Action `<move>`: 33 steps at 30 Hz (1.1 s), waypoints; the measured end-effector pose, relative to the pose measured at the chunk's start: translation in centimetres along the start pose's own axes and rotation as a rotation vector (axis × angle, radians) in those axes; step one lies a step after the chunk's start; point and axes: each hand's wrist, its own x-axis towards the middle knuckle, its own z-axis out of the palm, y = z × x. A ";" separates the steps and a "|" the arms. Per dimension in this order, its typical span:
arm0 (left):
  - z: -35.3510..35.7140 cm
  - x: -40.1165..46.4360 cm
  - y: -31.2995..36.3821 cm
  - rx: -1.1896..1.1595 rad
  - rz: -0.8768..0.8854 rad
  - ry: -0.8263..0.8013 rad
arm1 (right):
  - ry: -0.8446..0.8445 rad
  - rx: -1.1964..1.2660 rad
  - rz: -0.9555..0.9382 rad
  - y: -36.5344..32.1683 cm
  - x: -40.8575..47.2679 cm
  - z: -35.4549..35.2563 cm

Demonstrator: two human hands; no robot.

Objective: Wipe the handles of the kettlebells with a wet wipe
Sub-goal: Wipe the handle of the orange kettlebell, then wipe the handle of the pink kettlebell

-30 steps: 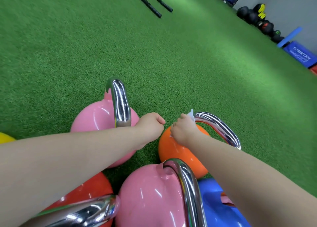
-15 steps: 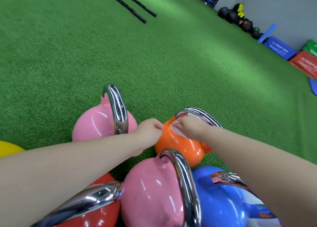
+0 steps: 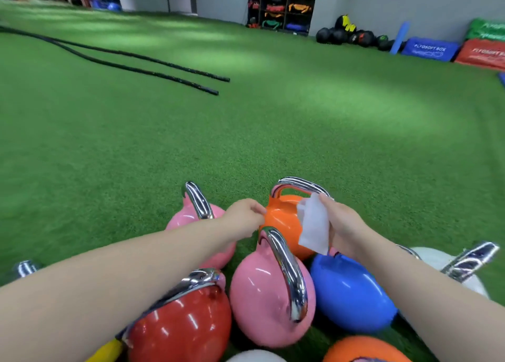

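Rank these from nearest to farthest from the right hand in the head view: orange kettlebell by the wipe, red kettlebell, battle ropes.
From the right hand, holding the wet wipe:
1. Orange kettlebell, just left of the hand.
2. Red kettlebell, lower left, under the left forearm.
3. Battle ropes, far across the turf, upper left.

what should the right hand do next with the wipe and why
Probably bring the wet wipe back onto the chrome handle of the orange kettlebell. The right hand holds the wipe loose just below the handle, seemingly off the metal, while the left hand, curled, sits at the bell's left side.
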 end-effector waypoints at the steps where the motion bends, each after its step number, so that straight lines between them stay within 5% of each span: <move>1: 0.2 -0.8 0.7 -0.019 -0.003 0.012 | -0.012 0.040 0.008 0.0 -1.0 0.2; 9: 7.1 -5.9 -0.7 -0.240 -0.042 0.067 | 0.016 0.170 -0.010 1.6 -6.5 0.0; 23: 12.0 -8.5 -2.0 -0.464 -0.016 0.204 | 0.003 -0.081 0.049 4.4 -9.6 0.4; 33: 12.4 -7.1 -3.5 -0.875 -0.343 0.316 | 0.000 -0.316 -0.062 5.9 -9.2 -0.7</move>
